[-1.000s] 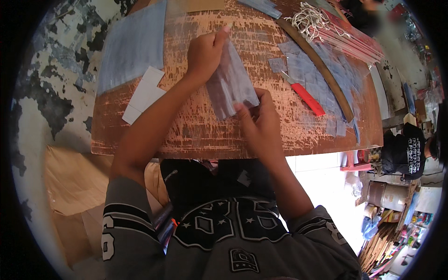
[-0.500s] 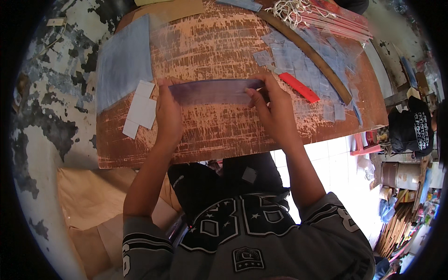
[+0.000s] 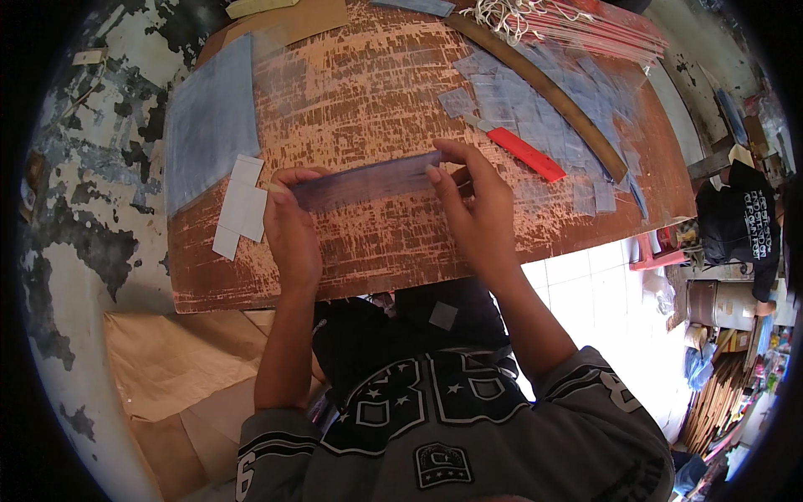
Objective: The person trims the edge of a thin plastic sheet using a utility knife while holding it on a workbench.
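Above the worn brown table (image 3: 368, 109) I hold a strip of bluish, see-through plastic sheet (image 3: 368, 183) by its two ends. My left hand (image 3: 294, 230) is closed on its left end. The fingers and thumb of my right hand (image 3: 475, 201) pinch the right end, which sits a little higher, so the strip tilts. Left of my left hand lies a white cut card piece (image 3: 240, 205). Beyond my right hand rests a red-handled cutter (image 3: 525, 154), its blade pointing to the upper left.
A large bluish plastic sheet (image 3: 213, 121) covers the table's left side. Several cut plastic pieces (image 3: 535, 109) lie at the right, under a long curved wooden strip (image 3: 544, 88). Red rods with white strings (image 3: 577, 33) are at the far right. Another person (image 3: 738, 222) is off to the right.
Both hands have shifted slightly left, with the plastic strip between them. The strip's left end has dropped, so it has gone from nearly level to tilted.
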### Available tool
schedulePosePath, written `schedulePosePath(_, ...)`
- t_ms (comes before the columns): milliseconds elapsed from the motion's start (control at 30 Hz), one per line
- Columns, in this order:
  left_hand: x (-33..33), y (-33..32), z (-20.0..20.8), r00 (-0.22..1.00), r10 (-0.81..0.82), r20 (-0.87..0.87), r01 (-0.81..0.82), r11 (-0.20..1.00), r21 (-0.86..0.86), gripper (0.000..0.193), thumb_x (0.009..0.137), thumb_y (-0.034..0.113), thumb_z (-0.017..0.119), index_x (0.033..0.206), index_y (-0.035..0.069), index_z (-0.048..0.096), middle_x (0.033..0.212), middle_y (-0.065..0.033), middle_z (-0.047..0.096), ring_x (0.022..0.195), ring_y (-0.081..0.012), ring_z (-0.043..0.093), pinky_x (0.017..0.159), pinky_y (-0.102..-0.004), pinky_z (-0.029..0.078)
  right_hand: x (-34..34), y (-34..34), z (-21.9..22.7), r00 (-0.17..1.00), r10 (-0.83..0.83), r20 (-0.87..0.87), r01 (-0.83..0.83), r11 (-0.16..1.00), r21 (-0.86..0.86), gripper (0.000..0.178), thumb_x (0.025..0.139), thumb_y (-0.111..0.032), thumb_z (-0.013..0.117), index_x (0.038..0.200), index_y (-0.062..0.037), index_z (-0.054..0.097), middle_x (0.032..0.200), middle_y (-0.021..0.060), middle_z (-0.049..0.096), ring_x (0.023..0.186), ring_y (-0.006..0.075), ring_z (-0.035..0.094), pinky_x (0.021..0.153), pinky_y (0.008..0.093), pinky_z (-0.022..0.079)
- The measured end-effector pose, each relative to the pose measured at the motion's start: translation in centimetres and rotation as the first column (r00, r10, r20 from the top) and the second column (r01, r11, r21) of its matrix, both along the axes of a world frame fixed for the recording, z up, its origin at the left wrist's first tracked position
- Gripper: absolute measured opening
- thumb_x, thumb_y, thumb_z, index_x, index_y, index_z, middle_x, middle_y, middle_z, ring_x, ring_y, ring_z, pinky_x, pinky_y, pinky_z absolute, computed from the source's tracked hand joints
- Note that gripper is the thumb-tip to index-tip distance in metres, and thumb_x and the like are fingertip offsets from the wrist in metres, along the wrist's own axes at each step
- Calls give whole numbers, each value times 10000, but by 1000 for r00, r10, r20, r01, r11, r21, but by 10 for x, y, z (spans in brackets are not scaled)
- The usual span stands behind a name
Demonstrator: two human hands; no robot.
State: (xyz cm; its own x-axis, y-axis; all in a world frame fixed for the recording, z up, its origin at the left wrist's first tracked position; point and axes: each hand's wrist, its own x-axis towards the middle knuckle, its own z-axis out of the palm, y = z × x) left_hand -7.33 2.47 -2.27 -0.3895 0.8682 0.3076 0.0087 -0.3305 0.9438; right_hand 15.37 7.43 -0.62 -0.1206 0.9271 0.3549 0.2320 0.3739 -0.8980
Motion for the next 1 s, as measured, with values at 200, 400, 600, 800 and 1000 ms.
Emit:
schedulePosePath(200,5,-3,10,995,39,-87,-45,997,-58,257,1068,290,619,1119,40,587,1156,-105,678,1115,-173,613,1039,-334,455,-6,-12,-3,1000,-23,8,23,1000,-10,362,989,-104,715,1330,-4,648,1049,153,714,751,190,662,642,330,526)
schedulePosePath(400,15,-3,19,998,-52,42,54,997,-61,201,951,44,748,1105,48,618,1108,-98,716,1031,-171,662,991,-310,501,-9,-11,-17,993,-75,88,62,988,142,403,976,-98,721,1363,-17,645,934,151,689,736,239,653,636,363,514)
schedulePosePath(600,5,-3,12,1000,-5,23,8,991,-135,138,938,57,780,977,46,648,1011,-45,730,938,-98,649,890,-258,498,-3,-6,-5,985,-37,171,30,999,44,361,967,-87,720,1319,-22,679,898,163,679,756,271,663,649,369,515)
schedulePosePath(800,5,-5,15,999,14,38,-10,994,-104,145,946,104,790,964,55,655,935,-14,723,885,-78,634,848,-248,491,5,5,-6,979,5,204,-37,988,153,284,959,-106,736,1219,2,705,915,161,691,796,255,682,739,349,526)
schedulePosePath(1000,7,-8,39,990,-28,135,52,983,-177,166,955,143,790,967,46,657,917,-24,722,867,-89,645,843,-259,514,13,6,13,915,334,-226,-388,883,-266,256,1032,-198,690,1181,10,696,999,90,739,939,137,689,831,303,535)
